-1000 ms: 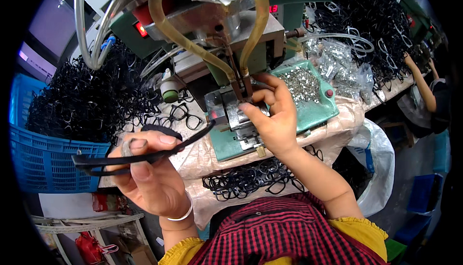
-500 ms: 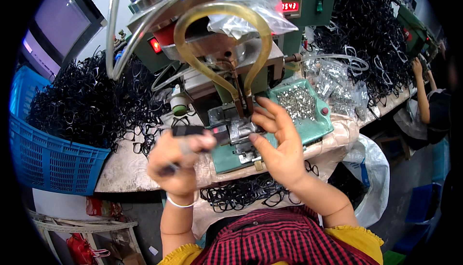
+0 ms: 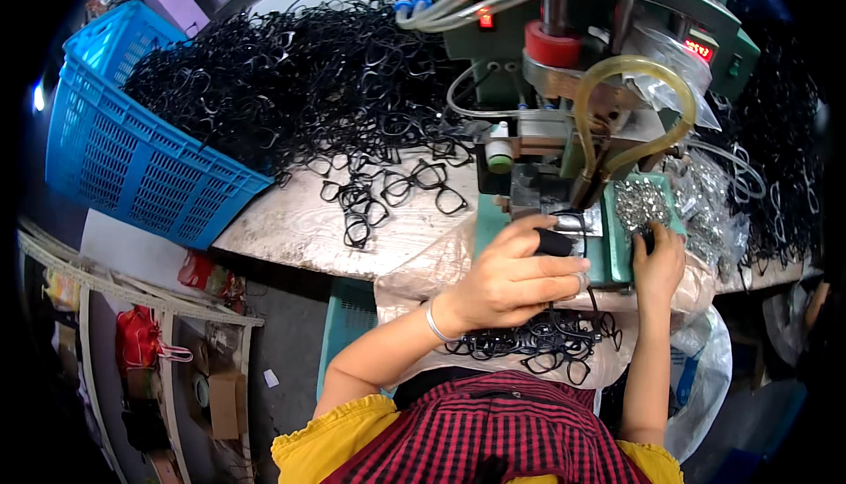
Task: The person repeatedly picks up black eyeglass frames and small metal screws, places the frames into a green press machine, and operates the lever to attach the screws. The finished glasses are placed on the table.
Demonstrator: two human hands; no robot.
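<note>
A worn pale wooden workbench (image 3: 308, 229) is carrying a green benchtop press machine (image 3: 564, 70). Far left, a heap of black plastic spectacle frames (image 3: 291, 88) is spilling from a blue plastic crate (image 3: 123, 158), keeping stock within reach. I am closing my left hand (image 3: 511, 277) around a black frame part (image 3: 555, 242), steadying it at the machine's base under the tooling. My right hand (image 3: 656, 264) is curling narrow at the tray of small silvery metal fittings (image 3: 643, 202), fingertips touching them. More black frames (image 3: 546, 347) are lying near my lap.

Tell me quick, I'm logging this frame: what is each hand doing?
Left hand: closed on a black plastic eyeglass frame.
Right hand: fingers in the small silver metal parts; grip cannot be told.
</note>
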